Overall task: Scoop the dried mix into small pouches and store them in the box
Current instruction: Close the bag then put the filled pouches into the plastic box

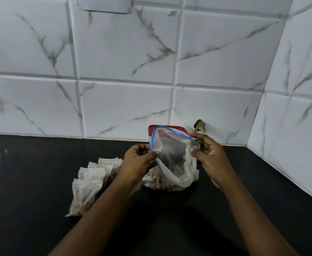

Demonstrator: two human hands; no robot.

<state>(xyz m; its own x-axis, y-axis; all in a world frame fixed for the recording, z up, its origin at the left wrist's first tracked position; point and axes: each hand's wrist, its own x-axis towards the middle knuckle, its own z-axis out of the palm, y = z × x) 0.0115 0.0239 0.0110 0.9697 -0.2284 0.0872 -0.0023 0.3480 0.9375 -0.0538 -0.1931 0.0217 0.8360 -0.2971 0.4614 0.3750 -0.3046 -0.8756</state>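
Clear zip bag (173, 156) with a blue rim, held open by both hands on a black desk (40, 182).
Nearest, filled small pouches (88, 183) lie overlapped at left. Left hand (138, 161) and right hand (210, 157) each pinch a side of the bag's mouth; brown dried mix (160, 183) sags in its bottom on the desk. Behind, a red-lidded box (162, 127) by the tiled wall (125, 52).

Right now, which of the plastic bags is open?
The big blue-rimmed bag, pinched between left hand and right hand; the small pouches lie in a row at its left.
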